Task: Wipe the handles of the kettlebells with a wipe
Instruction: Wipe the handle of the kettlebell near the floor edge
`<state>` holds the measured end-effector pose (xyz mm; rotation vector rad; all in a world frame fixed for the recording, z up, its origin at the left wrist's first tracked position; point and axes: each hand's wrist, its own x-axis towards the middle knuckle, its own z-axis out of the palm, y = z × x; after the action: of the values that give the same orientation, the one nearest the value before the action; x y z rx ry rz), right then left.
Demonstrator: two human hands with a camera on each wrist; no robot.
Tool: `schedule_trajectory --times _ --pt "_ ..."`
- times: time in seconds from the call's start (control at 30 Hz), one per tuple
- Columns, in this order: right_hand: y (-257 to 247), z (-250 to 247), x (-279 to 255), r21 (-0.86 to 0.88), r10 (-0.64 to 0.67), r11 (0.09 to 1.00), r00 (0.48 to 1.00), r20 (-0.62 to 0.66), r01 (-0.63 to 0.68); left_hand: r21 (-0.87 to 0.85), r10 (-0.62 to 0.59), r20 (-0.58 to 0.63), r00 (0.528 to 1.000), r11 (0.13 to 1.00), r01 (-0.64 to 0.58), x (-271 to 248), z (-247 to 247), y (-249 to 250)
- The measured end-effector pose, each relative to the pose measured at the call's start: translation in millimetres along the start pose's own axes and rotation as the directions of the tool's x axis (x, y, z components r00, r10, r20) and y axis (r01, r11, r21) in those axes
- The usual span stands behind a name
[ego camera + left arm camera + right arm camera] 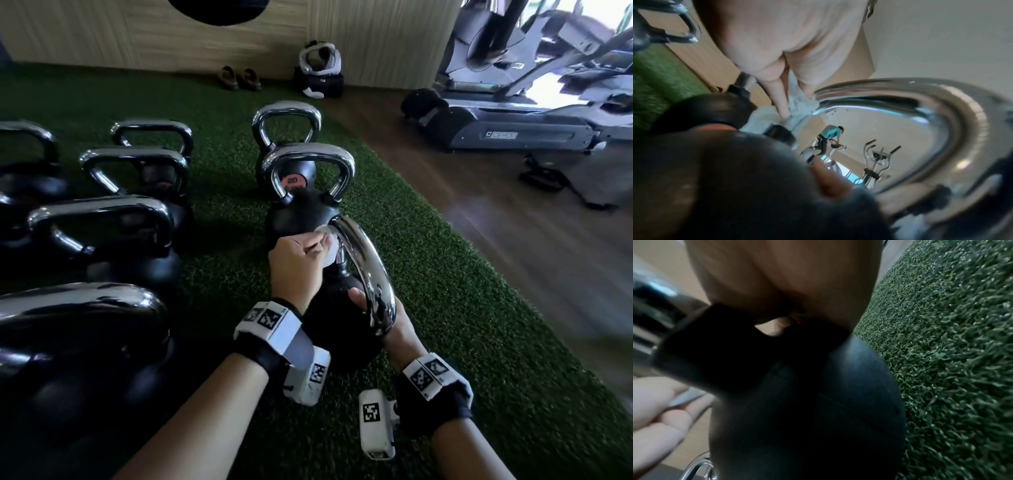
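Note:
The nearest kettlebell (337, 332) is black with a chrome handle (368, 270) and stands on green turf. My left hand (318, 246) pinches a white wipe (329, 241) against the far leg of that handle, just above the black body. In the left wrist view the fingers (781, 104) press the crumpled wipe (799, 99) onto the chrome handle (953, 129). My right hand (363, 303) grips the near leg of the handle, thumb over the inner side. The right wrist view shows my palm (787, 280) over the black neck and body (818, 402).
Two more kettlebells (308, 171) stand right behind this one, and several larger ones (102, 233) fill the turf to the left. A wooden floor (513, 240) runs along the right with an exercise machine (513, 126) behind. Sandals (239, 78) and a bag (320, 73) lie by the wall.

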<state>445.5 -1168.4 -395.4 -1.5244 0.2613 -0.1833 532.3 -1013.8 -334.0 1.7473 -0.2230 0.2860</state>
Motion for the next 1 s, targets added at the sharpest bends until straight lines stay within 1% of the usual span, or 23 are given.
schedule_trajectory --times 0.07,0.1,0.2,0.23,0.3,0.37,0.4,0.47,0.5,0.53,0.6,0.67,0.77,0.83,0.9,1.0 --pt "2 -1 1 0.015 0.004 1.0 1.0 -0.018 -0.004 -0.094 -0.008 -0.041 0.999 0.996 0.004 0 6 7" --pt "2 -1 0 0.018 0.002 1.0 1.0 -0.016 -0.002 -0.162 -0.036 -0.045 0.998 0.986 0.029 0 7 10" --pt "-2 1 -3 0.03 -0.001 1.0 1.0 -0.019 0.001 -0.349 -0.182 -0.044 0.982 0.924 0.156 3 10 11" --pt "-3 1 -3 0.036 0.006 0.999 1.0 -0.021 -0.005 -0.374 -0.216 -0.052 0.975 0.909 0.182 4 11 12" --pt "-4 0 -3 0.039 0.006 0.999 0.999 -0.032 -0.005 -0.391 -0.228 -0.087 0.97 0.903 0.177 2 14 18" --pt "-1 1 -2 0.034 0.007 0.999 0.998 -0.057 -0.005 -0.396 -0.19 -0.112 0.975 0.909 0.132 -8 13 27" --pt "0 0 -2 0.037 0.003 0.999 0.999 -0.054 -0.001 -0.36 -0.139 -0.128 0.982 0.929 0.085 -16 12 32" --pt "1 1 -2 0.027 -0.014 1.0 0.999 -0.046 0.015 -0.215 -0.004 -0.153 0.988 0.976 -0.029 -32 8 40" --pt "0 1 -3 0.019 -0.017 1.0 0.999 -0.049 0.018 -0.18 0.021 -0.159 0.987 0.982 -0.049 -33 6 40" --pt "0 1 -3 0.017 -0.017 1.0 0.999 -0.051 0.017 -0.189 0.008 -0.163 0.987 0.981 -0.039 -30 5 40" --pt "-3 1 -4 0.021 0.002 1.0 0.998 -0.06 0.0 -0.263 -0.072 -0.16 0.985 0.964 0.028 -21 2 42" --pt "-6 3 -7 0.04 -0.006 0.999 0.999 -0.053 0.008 -0.288 -0.087 -0.166 0.982 0.957 0.036 -25 2 47" --pt "-12 4 -13 0.073 -0.03 0.997 0.999 -0.036 0.033 -0.289 -0.019 -0.126 0.992 0.957 -0.019 -75 -3 59" --pt "-16 4 -16 0.088 -0.043 0.995 0.999 -0.014 0.044 -0.342 -0.005 -0.1 0.995 0.939 -0.03 -101 -6 64" --pt "-17 3 -16 0.091 -0.048 0.995 0.999 0.001 0.048 -0.356 0.019 -0.124 0.992 0.932 -0.062 -103 -4 62" --pt "-17 3 -16 0.083 -0.061 0.995 0.998 0.004 0.061 -0.321 0.097 -0.153 0.983 0.936 -0.142 -105 -3 52"
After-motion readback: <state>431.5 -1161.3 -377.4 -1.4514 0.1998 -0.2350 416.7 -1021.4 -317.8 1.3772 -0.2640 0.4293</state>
